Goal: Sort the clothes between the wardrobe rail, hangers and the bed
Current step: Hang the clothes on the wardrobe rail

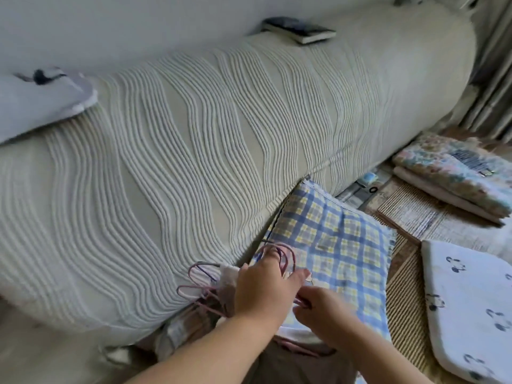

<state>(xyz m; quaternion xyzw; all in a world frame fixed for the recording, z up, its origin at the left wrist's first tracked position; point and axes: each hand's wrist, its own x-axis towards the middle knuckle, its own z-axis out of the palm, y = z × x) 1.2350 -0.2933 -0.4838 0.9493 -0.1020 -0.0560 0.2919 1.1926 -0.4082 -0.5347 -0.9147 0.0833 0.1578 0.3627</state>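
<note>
Beside bed (194, 134), pink hangers (194, 289) bunched; left hand (264, 286) grip curls round them, right hand (321, 309) pinches one.

Stacked books (300, 31), folded floral blanket (454, 173), panda-print cushion (471, 306), curtain (496, 87)

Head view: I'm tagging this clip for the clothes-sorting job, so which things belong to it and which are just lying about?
Part of the job: pink hangers, gripped by the left hand and right hand; checked cloth under them; bed.
Lying about: book, pillow, folded floral bedding, printed cushion.
</note>
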